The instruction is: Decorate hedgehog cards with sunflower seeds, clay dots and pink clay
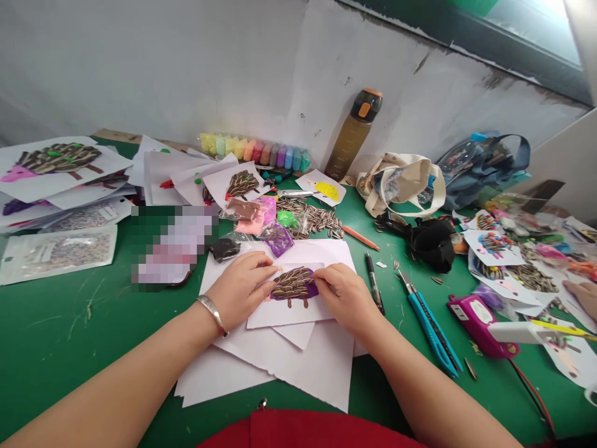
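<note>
A hedgehog picture [293, 285] lies on a small white card [261, 319], its purple clay body covered with rows of sunflower seeds and two brown legs below. My left hand [242, 283], with a silver bracelet at the wrist, rests flat at the picture's left side, fingers stretched over the card's edge. My right hand [346, 297] has thumb and forefinger pinched together at the purple right end of the body. Whatever is between those fingertips is hidden. Several white sheets [321, 373] lie beneath the card. Behind it are a sunflower seed pile [314, 219] and a purple clay packet [278, 239].
Right of the papers lie a black pen [374, 283], a blue utility knife [429, 326] and a magenta device [482, 326] with a cord. A bottle [352, 137] leans on the wall. Finished hedgehog pictures [60, 158] are stacked left. Another person's hand [582, 297] shows far right.
</note>
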`<state>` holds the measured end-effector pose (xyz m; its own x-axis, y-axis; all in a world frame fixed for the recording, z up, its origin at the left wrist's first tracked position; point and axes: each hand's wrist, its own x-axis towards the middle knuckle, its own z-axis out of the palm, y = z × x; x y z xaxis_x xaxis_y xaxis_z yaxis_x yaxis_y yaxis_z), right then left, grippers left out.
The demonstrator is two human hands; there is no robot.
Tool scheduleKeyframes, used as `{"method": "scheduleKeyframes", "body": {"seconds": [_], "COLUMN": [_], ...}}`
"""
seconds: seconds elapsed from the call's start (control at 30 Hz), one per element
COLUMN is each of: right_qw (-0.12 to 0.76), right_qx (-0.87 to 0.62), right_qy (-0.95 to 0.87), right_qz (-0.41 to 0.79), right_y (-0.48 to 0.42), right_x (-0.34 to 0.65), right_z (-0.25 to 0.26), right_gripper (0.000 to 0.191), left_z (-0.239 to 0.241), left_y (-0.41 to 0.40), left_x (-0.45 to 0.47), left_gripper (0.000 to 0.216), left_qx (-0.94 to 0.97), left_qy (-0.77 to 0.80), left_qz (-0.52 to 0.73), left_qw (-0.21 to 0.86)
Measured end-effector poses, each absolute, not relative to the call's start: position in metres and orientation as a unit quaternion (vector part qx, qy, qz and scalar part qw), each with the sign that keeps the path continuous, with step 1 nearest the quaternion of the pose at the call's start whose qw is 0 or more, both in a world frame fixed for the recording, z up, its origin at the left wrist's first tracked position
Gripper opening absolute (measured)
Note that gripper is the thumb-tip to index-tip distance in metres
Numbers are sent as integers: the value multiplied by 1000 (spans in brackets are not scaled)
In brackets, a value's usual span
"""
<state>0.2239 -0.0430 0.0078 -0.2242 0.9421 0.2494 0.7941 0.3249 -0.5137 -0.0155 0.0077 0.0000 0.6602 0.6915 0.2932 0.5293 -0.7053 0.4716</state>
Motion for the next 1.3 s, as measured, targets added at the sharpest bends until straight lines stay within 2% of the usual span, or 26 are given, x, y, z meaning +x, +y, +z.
{"method": "scheduleKeyframes", "body": {"seconds": [0.87, 1.07, 1.3], "right_qw": [258, 222, 208], "right_qx": [-552, -578, -580], "right_qy": [-782, -774, -781], "right_qz": [132, 132, 100], "right_y": [-47, -48, -48], "right_x": [212, 214, 215], "right_z": [4, 11, 12], "right_gripper": [19, 14, 20], "left_z": [-1, 1, 1], "left_y": [7, 6, 4], "left_x": [-15, -15, -15], "left_gripper": [29, 28, 27], "left_qx": [891, 889, 888], "left_qy": [348, 350, 358], "left_qz": [229, 231, 226], "left_qw": [179, 186, 179]}}
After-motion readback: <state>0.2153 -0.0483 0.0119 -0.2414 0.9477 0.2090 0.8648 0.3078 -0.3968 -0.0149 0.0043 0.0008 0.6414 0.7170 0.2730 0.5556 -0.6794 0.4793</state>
